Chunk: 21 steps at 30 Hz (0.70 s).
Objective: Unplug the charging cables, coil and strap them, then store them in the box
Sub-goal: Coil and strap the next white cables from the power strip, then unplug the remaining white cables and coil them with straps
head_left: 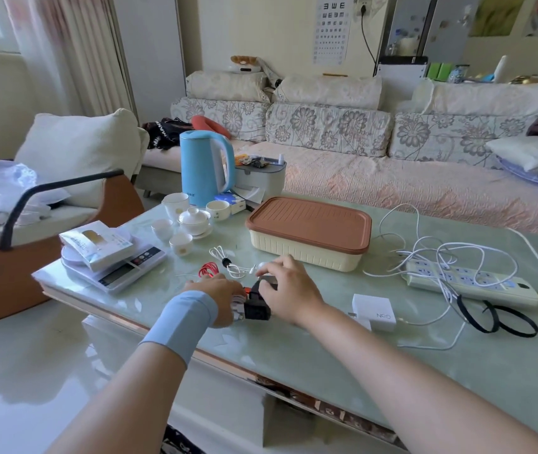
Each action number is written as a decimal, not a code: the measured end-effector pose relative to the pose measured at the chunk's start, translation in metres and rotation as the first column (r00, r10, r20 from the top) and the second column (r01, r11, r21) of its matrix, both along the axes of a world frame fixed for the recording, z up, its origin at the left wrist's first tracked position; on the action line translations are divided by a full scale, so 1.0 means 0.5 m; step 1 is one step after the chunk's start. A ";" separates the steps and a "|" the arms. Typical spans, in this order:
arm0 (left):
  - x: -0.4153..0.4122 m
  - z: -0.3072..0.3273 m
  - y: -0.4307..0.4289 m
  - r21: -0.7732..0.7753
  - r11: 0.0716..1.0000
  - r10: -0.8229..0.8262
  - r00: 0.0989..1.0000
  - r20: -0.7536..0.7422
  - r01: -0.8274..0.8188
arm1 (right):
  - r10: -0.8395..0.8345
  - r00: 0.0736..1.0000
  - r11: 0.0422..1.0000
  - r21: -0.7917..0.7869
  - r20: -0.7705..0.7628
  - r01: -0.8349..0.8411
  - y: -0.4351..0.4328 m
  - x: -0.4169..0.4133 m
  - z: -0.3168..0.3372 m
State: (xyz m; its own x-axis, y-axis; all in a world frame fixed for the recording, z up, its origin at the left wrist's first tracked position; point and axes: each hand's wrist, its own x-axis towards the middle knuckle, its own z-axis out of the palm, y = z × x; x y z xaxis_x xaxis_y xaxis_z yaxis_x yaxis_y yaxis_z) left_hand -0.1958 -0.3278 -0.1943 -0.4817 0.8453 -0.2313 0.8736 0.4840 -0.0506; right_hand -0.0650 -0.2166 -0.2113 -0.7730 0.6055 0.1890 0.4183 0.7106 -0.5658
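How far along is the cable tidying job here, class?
Done: one white cable lies coiled and strapped. In hand: left hand holds a bundle while right hand grips its black strap. Left: loose cables draped over the power strip; the box is lidded.

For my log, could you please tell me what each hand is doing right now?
Left hand: holds the coiled cable.
Right hand: pinches the black strap.

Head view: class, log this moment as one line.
left hand: grips cable bundle | right hand: holds black strap | box: closed
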 end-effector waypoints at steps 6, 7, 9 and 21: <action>-0.016 -0.018 0.023 0.084 0.995 -0.045 0.999 -0.007 0.046 | 0.095 0.981 0.995 -0.034 0.169 -0.090 0.047 -0.033 -0.002; -0.021 -0.020 0.030 0.111 0.992 -0.057 0.998 -0.030 0.060 | 0.082 0.983 0.997 -0.010 0.166 -0.082 0.055 -0.035 -0.007; -0.025 -0.025 0.046 0.154 0.984 -0.081 0.994 -0.068 0.091 | 0.048 0.985 0.997 0.049 0.167 -0.057 0.070 -0.035 -0.012; -0.012 -0.012 0.071 0.159 0.987 -0.030 0.998 0.052 0.021 | 0.054 0.977 0.989 0.122 0.208 -0.080 0.062 0.013 -0.003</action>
State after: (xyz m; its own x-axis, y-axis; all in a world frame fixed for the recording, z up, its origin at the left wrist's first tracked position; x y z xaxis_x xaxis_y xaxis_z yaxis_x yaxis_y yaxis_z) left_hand -0.2018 -0.2922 -0.2004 -0.4497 0.8853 -0.1186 0.8852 0.4595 0.0731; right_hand -0.0586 -0.1855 -0.2127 -0.8413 0.5318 0.0965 0.4642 0.8024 -0.3752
